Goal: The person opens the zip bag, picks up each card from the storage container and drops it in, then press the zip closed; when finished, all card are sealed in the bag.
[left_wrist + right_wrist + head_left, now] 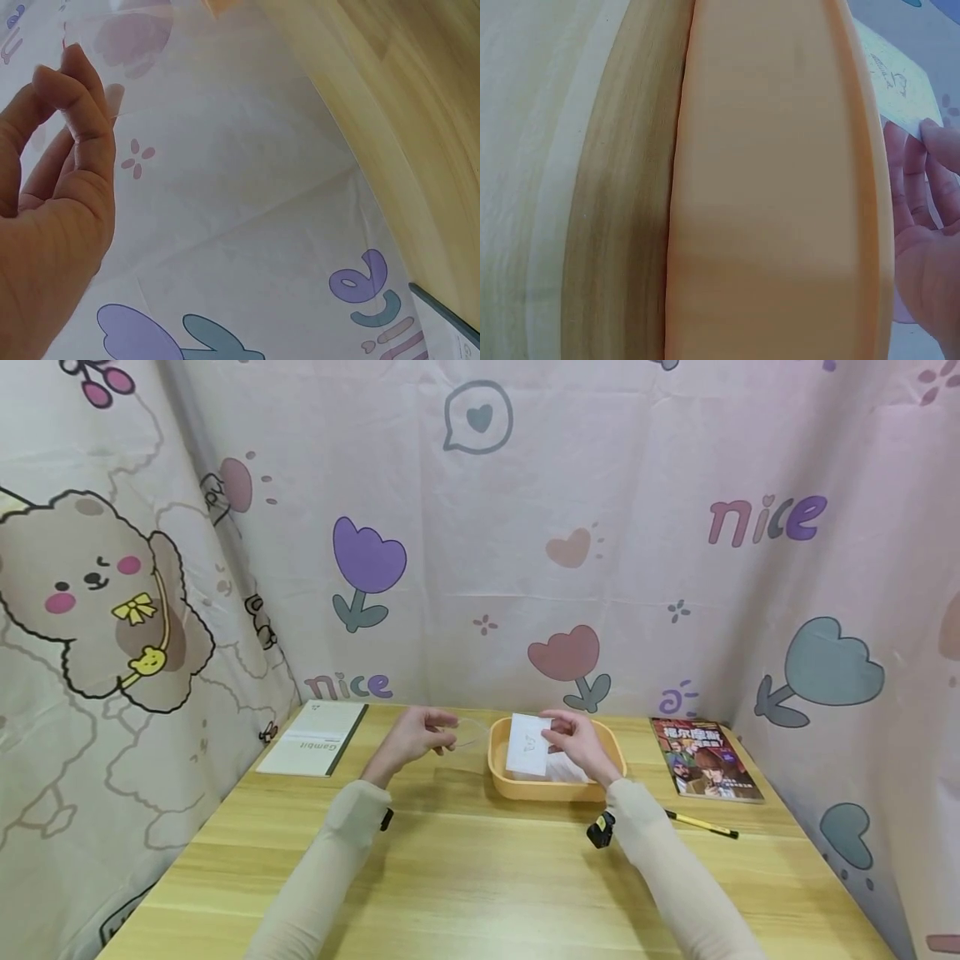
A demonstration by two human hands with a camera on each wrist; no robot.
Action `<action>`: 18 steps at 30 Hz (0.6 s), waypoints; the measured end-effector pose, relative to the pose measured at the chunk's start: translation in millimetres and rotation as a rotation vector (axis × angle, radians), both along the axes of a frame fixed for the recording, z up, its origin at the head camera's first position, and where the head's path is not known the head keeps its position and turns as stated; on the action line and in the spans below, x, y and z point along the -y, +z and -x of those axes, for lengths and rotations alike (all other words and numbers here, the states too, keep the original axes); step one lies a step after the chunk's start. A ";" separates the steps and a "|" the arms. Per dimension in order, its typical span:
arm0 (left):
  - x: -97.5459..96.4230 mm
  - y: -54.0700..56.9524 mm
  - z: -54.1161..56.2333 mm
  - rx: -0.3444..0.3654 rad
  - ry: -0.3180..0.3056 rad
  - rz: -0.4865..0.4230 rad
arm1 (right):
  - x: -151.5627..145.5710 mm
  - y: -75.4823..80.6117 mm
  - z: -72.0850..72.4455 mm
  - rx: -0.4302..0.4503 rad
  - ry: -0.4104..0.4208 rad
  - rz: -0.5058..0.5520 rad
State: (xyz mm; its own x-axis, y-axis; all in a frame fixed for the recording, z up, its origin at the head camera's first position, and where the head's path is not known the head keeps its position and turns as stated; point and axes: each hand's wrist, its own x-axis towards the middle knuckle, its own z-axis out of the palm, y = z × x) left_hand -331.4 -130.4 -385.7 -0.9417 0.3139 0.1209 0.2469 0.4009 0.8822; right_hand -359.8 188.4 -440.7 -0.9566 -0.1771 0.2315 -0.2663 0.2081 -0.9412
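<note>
My left hand (427, 737) pinches a small clear plastic bag (471, 734) between thumb and fingers, just left of the yellow-orange basket (555, 791). A short red line shows at the bag's edge in the left wrist view, by the fingertips (73, 56). Over the basket, my right hand (581, 742) holds a white card (527, 744) with a small line drawing, its thumb against one face. The card stands nearly upright and hides part of the basket's inside. Whitish, see-through material (564, 768) lies in the basket behind and beside the card.
A pale notebook (313, 739) with a dark spine lies at the table's back left. On the right are a colourful magazine (705, 760) and a yellow and black pen (702, 824). A printed curtain (480, 568) hangs directly behind the wooden table (480, 877).
</note>
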 end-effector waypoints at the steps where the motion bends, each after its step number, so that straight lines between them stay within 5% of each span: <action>1: 0.2 -0.2 -0.2 -0.001 0.000 0.005 | -0.3 0.0 -0.2 0.007 0.003 0.006; 18: 0.0 -1.9 -1.0 -0.032 -0.014 0.007 | 11.0 22.2 -12.1 -0.037 -0.010 0.112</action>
